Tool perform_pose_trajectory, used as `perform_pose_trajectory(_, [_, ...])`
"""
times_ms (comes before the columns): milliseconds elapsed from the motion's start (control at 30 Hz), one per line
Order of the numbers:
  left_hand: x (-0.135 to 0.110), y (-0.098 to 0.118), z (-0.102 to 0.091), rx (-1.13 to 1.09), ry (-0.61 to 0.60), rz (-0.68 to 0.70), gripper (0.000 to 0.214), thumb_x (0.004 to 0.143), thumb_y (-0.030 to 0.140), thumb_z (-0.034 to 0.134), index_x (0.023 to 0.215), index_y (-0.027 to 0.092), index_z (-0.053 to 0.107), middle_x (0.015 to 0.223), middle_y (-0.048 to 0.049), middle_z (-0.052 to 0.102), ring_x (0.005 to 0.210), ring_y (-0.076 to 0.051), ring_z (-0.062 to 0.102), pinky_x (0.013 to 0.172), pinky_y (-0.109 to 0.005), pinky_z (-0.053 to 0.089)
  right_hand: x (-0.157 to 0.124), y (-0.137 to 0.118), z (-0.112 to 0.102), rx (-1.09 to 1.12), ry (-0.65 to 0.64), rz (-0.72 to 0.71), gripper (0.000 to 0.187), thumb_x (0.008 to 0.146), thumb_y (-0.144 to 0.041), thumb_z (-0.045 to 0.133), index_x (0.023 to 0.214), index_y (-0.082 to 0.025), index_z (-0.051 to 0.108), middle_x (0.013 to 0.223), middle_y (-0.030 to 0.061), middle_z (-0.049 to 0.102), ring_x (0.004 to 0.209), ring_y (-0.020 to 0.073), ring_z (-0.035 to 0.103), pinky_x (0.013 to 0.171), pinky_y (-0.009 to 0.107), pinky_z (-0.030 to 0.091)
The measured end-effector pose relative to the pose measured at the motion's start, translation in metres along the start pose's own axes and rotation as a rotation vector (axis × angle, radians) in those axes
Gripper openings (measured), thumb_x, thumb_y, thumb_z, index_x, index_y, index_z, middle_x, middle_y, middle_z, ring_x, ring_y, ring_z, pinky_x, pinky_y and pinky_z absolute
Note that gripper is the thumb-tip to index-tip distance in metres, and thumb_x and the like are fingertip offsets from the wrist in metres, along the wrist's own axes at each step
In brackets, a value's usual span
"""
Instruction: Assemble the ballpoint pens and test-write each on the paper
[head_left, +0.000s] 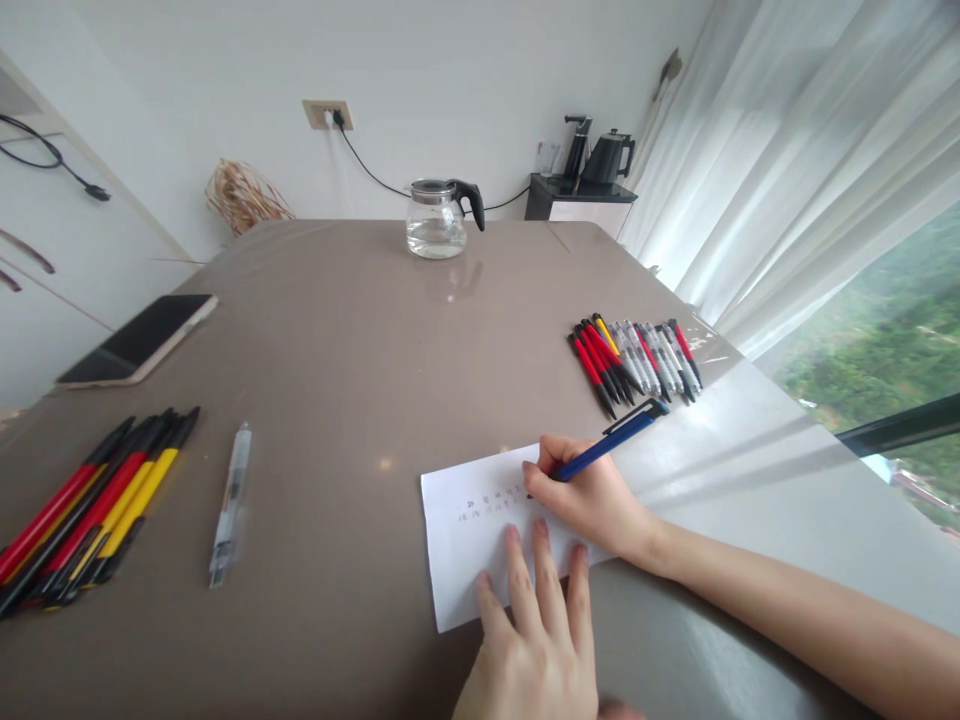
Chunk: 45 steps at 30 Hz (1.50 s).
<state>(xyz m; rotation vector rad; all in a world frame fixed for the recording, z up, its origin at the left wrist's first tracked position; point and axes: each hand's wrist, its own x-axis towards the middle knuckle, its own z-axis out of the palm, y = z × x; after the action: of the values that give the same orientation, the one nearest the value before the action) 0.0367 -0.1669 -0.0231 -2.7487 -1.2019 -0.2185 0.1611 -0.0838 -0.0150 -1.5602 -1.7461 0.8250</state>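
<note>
A white sheet of paper (457, 560) lies on the table in front of me, with two short rows of small handwriting on its upper part. My left hand (532, 630) rests with spread fingers on the sheet's lower edge. Gripped in my right hand (592, 495) is a blue pen (615, 440), tilted up to the right. Its tip is at the paper near the end of the written rows, partly hidden by my fingers.
Red, yellow and black pens (112, 500) lie at the left, beside a clear pen (231, 500). More pens (637, 360) form a row at the right. A phone (142, 340) lies far left. A glass pot (436, 225) holding clear liquid stands at the table's far edge.
</note>
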Motion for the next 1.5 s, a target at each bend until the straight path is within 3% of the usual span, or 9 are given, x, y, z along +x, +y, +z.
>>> perform_pose_trajectory(300, [-0.002,0.0,0.004,-0.032,-0.002,-0.061,0.07,0.063,0.061,0.046,0.122,0.024,0.04,0.118,-0.016,0.049,0.105,-0.038,0.045,0.066,-0.044,0.044,0.003,0.003,-0.001,0.178,-0.009,0.098,0.023,0.067,-0.018,0.041,0.048,-0.019,0.028,0.043,-0.0049,0.031,0.043,0.0066,0.031,0.039,0.02,0.025])
perform_pose_trajectory(500, [0.001,-0.002,-0.001,0.03,0.06,0.012,0.066,0.065,0.059,0.046,0.118,0.019,0.047,0.112,-0.0187,0.053,0.098,-0.037,0.051,0.061,-0.042,0.046,0.003,0.003,0.0,0.108,-0.009,0.087,0.019,0.066,-0.02,0.046,0.049,-0.018,0.036,0.044,-0.0046,0.036,0.044,0.0066,0.032,0.04,0.02,0.027])
perform_pose_trajectory(1167, [0.003,-0.001,-0.008,0.088,0.051,-0.004,0.062,0.073,0.061,0.032,0.114,0.019,0.051,0.11,-0.0157,0.055,0.099,-0.034,0.051,0.063,-0.041,0.046,0.002,0.001,0.0,0.022,-0.036,0.034,0.022,0.071,-0.025,0.046,0.052,-0.017,0.037,0.046,-0.0047,0.037,0.044,0.0058,0.031,0.042,0.019,0.028])
perform_pose_trajectory(1500, [0.008,-0.001,-0.01,0.072,0.148,-0.035,0.061,0.064,0.066,0.04,0.102,0.022,0.06,0.1,-0.0112,0.061,0.09,-0.031,0.056,0.058,-0.038,0.049,0.001,-0.001,-0.002,0.004,-0.032,0.017,0.023,0.07,-0.022,0.046,0.051,-0.017,0.035,0.045,-0.0052,0.035,0.045,0.0054,0.03,0.042,0.018,0.027])
